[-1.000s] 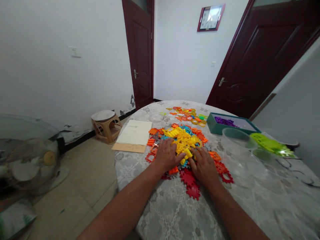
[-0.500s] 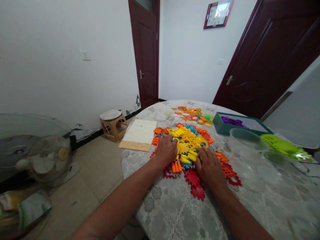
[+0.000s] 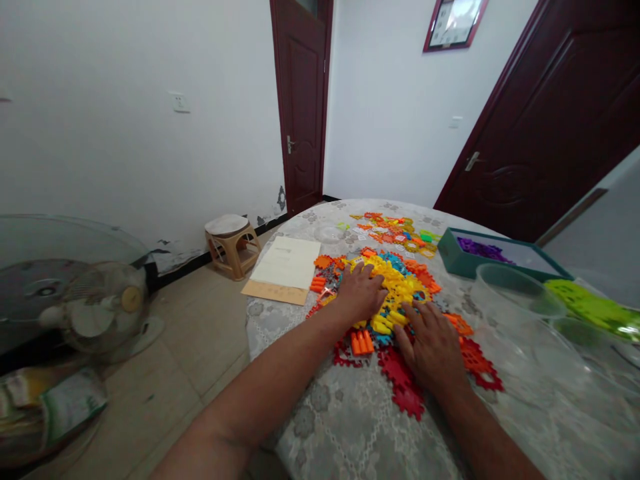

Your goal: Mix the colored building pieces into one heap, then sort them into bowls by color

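Note:
A heap of plastic building pieces (image 3: 400, 283), yellow, orange, blue and red, lies in the middle of a round table (image 3: 350, 427) covered with a lace-patterned cloth. My left hand (image 3: 359, 293) rests palm down on the left side of the heap, fingers spread over the yellow pieces. My right hand (image 3: 434, 347) lies flat on the heap's near right, over red gear-shaped pieces (image 3: 400, 380). Small orange sticks (image 3: 361, 342) sit between the two hands. Neither hand grips anything that I can see.
A second scatter of coloured pieces (image 3: 395, 230) lies farther back. A teal box with purple pieces (image 3: 495, 257), clear tubs (image 3: 510, 293) and green parts (image 3: 590, 307) stand at the right. Papers (image 3: 285, 267) overhang the left edge. A stool (image 3: 233, 243) and a fan (image 3: 75, 293) are on the floor.
My view has shifted left and up. The left hand has slid forward onto the yellow pieces; the right hand stays flat on the near right of the heap.

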Demonstrator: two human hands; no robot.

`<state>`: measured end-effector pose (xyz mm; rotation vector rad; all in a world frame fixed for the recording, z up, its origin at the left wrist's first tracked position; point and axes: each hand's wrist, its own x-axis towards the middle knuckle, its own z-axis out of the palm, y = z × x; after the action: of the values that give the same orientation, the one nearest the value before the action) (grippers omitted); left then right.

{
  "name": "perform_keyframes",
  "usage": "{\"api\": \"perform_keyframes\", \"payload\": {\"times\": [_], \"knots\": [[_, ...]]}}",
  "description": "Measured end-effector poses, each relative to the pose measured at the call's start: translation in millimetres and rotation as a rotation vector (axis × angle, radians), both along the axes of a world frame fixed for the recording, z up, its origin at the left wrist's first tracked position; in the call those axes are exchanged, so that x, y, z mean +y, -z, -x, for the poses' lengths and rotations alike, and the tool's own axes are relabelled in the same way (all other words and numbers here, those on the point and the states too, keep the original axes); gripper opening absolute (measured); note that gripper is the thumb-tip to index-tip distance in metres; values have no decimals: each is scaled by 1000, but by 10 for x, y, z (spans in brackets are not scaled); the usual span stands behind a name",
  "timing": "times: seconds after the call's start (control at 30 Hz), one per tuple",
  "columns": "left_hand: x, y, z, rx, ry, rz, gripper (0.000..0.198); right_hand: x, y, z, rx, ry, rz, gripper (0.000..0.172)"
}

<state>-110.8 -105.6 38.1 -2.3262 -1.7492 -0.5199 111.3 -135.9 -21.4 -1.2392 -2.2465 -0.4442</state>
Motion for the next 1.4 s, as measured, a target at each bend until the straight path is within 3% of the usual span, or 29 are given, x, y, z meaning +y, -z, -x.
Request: {"api": "perform_keyframes", "payload": {"times": [0.2,0.37,0.7,1.07,1.4], "knots": [[254,81,8,-33,-103,134,51,20,36,-13,-14,9,-18,43],[246,67,131,-31,-169,147,50,41,87,-24,-19,19,-27,43],[-182,96,255,1,-158,77,49,76,153,-50,0,40,-16,39],[-699,3,367,-73,-144,60,53,110,167,-75,18,-12,-30,38],[-1035,309,299,-143,-149,76,88,105,154,-83,-10,-12,-31,39]]}}
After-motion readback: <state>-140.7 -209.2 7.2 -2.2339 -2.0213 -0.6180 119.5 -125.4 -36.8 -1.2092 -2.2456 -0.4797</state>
